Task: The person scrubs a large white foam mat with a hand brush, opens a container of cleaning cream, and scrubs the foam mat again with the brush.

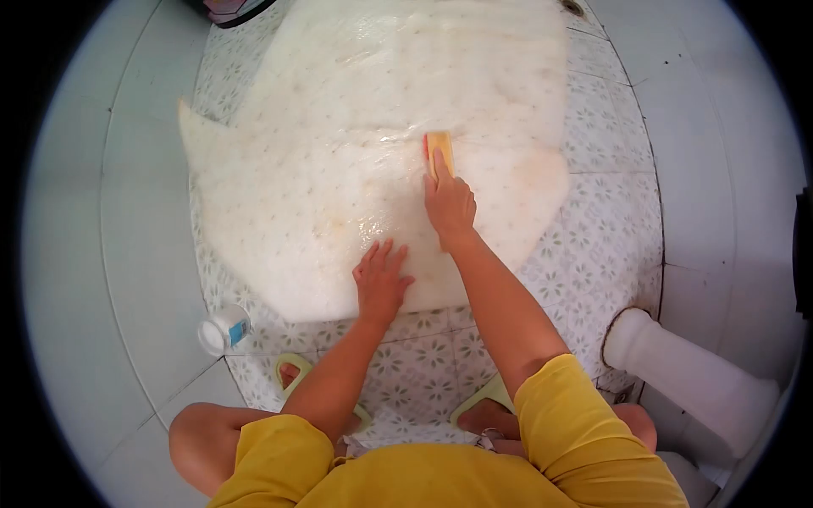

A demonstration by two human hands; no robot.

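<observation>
A large off-white, wet sheet [381, 118] dotted with small marks is spread over the tiled floor; its material I cannot tell. My right hand [450, 205] grips a scrubbing brush [439, 144] with a yellow back and a bit of red along its left side. The brush rests on the sheet, and its bristles are mostly hidden under it. Near the sheet's close edge, my left hand [383, 284] presses down with fingers spread, holding nothing.
To the left stands a white tub [223, 330] with a blue label. A white pedestal [686, 381] rises at the right. Green slippers [292, 372] are on my feet. A dark-rimmed object [237, 10] shows at the top left, a drain [573, 7] at the top right.
</observation>
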